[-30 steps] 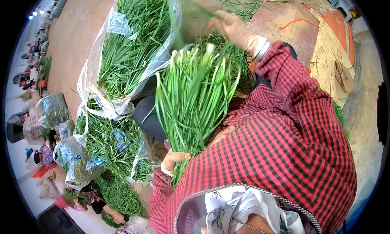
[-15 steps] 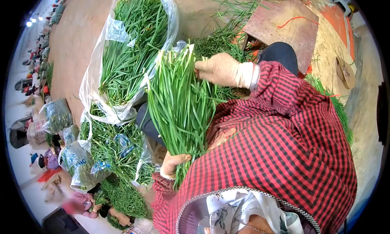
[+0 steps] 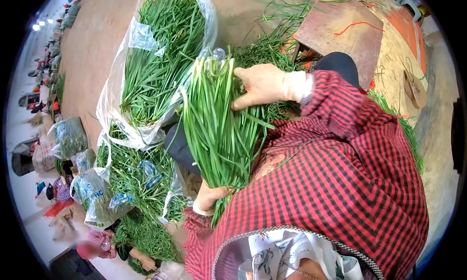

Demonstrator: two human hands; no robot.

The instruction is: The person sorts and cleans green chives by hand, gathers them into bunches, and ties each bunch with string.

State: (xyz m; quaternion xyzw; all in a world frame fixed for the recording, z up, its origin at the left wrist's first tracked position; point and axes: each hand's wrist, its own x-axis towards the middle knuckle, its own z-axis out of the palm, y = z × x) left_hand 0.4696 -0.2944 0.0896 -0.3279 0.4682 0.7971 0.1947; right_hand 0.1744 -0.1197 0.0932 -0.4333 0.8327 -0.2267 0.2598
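Note:
A thick bunch of garlic chives stands over my lap, its pale cut ends at the top. My left hand is closed round the lower, leafy part, thumb across the front; its other fingers are mostly hidden. At the upper right side of the bunch, my right hand touches the stalks near the pale ends. Its thumb and forefinger are spread apart, with a gap between them; the remaining fingers are partly hidden. Both hands look gloved. Some leaves stick out rightward below the right thumb.
A clear plastic bag full of chives lies beyond the bunch. Loose chives lie in another bag at left. A low wooden table with a red string stands upper right. Another person sits at lower left near a chive heap.
My right thumb and forefinger have gone from pinched together to spread apart beside the stalks. The top of the bunch has shifted slightly down and right. My left hand keeps its hold.

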